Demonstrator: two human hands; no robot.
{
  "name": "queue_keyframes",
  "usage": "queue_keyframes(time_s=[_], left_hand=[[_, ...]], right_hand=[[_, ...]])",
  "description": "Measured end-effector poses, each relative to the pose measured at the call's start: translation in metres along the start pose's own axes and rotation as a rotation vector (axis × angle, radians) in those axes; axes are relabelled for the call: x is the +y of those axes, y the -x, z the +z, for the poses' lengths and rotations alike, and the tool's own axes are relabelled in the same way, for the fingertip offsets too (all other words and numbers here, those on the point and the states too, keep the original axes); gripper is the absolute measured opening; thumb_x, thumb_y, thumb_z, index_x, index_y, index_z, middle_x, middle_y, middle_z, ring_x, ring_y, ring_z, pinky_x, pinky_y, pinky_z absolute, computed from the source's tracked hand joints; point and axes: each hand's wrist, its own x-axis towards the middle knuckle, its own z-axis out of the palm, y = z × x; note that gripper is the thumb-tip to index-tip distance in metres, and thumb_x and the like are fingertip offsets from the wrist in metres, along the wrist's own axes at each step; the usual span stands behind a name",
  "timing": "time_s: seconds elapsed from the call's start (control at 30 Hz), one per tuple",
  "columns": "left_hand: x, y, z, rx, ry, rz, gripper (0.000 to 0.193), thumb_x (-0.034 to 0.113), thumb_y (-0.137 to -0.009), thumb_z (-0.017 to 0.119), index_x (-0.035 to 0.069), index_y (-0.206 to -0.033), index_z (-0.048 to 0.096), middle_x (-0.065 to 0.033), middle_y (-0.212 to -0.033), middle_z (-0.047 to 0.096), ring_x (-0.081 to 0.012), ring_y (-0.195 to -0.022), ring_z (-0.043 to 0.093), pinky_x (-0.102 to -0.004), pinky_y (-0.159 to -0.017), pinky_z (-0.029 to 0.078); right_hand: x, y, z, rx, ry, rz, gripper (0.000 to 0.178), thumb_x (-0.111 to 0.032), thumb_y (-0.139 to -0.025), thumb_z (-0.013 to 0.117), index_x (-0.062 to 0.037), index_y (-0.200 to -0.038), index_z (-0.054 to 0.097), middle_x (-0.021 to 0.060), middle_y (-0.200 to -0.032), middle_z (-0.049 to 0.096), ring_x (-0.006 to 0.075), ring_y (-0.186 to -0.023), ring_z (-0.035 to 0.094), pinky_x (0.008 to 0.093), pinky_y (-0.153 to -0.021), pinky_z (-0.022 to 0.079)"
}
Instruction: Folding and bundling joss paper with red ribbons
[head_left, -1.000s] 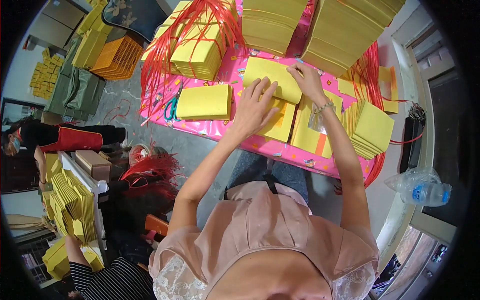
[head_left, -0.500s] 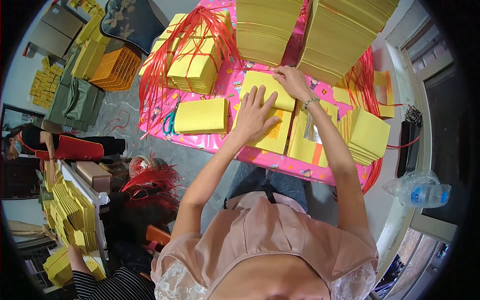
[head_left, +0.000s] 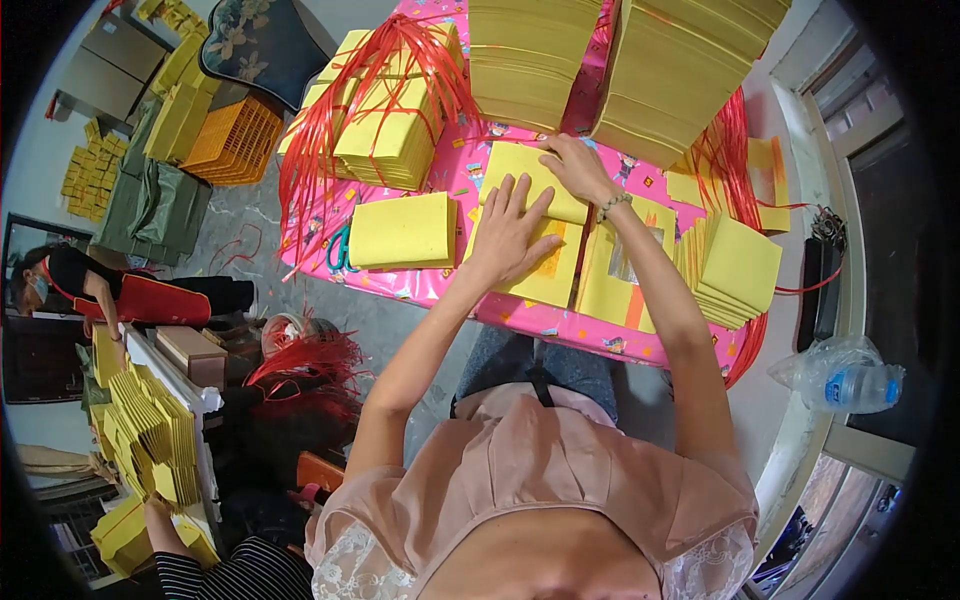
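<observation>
A yellow paper sheet (head_left: pixel 548 282), its far part folded over toward me, lies on the table before me. My left hand (head_left: pixel 510 230) rests flat on it with the fingers spread, across the folded flap (head_left: pixel 507 163). At the flap's far right corner, my right hand (head_left: pixel 580 168) is curled, its bent fingers pressed to the paper's edge. The fingertips are partly hidden. Under my right forearm is another yellow sheet (head_left: pixel 600 285) with an orange and silvery patch. To the left of my left hand lies a folded yellow bundle (head_left: pixel 403 231), with teal-handled scissors (head_left: pixel 340 248) beside it.
Tall yellow paper stacks (head_left: pixel 525 70) stand at the table's far side. Tied bundles (head_left: pixel 385 140) under red plastic strips (head_left: pixel 430 60) are far left. Folded sheets (head_left: pixel 735 265) lie right on the pink tablecloth (head_left: pixel 420 287). Two people work at a side table (head_left: pixel 200 440).
My right hand has slid slightly left along the flap's far edge. My left hand keeps its place. The co-worker in the red apron has shifted a little.
</observation>
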Motion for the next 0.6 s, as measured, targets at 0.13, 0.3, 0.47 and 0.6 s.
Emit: queue_keyframes(time_s=[0.13, 0.3, 0.47, 0.6], left_hand=[[0.001, 0.001, -0.001, -0.032, 0.005, -0.017, 0.066, 0.054, -0.091, 0.049, 0.017, -0.144, 0.038, -0.0234, -0.148, 0.029, -0.0438, -0.137, 0.024, -0.0544, -0.111, 0.02], [0.001, 0.001, 0.001, -0.046, 0.019, -0.019, 0.066, 0.054, -0.091, 0.048, 0.017, -0.144, 0.037, -0.0234, -0.148, 0.029, -0.0442, -0.138, 0.023, -0.0543, -0.112, 0.019], [0.0, 0.003, 0.002, -0.052, 0.031, -0.024, 0.067, 0.055, -0.09, 0.049, 0.017, -0.144, 0.037, -0.0237, -0.149, 0.027, -0.0447, -0.138, 0.021, -0.0544, -0.112, 0.018], [-0.001, 0.004, 0.002, -0.063, 0.043, -0.023, 0.069, 0.055, -0.089, 0.05, 0.017, -0.145, 0.037, -0.0239, -0.15, 0.026, -0.0449, -0.139, 0.019, -0.0545, -0.113, 0.017]], right_hand=[[-0.004, 0.002, 0.0, 0.003, 0.009, 0.022, 0.028, -0.025, -0.089, 0.058, -0.0047, -0.107, 0.064, 0.0154, -0.105, 0.062, 0.0346, -0.1, 0.059, 0.0456, -0.084, 0.046], [-0.016, 0.013, -0.004, 0.045, 0.018, 0.052, 0.027, -0.022, -0.089, 0.057, -0.0035, -0.107, 0.062, 0.0145, -0.107, 0.062, 0.0327, -0.104, 0.058, 0.0447, -0.088, 0.044], [-0.041, 0.065, -0.001, 0.182, 0.114, -0.12, 0.034, -0.015, -0.088, 0.055, -0.0019, -0.119, 0.055, 0.0136, -0.118, 0.058, 0.0311, -0.117, 0.05, 0.0454, -0.101, 0.035], [-0.056, 0.109, -0.001, 0.109, 0.212, -0.092, 0.042, -0.01, -0.089, 0.052, -0.0022, -0.13, 0.047, 0.0155, -0.134, 0.049, 0.0331, -0.131, 0.039, 0.0504, -0.111, 0.024]])
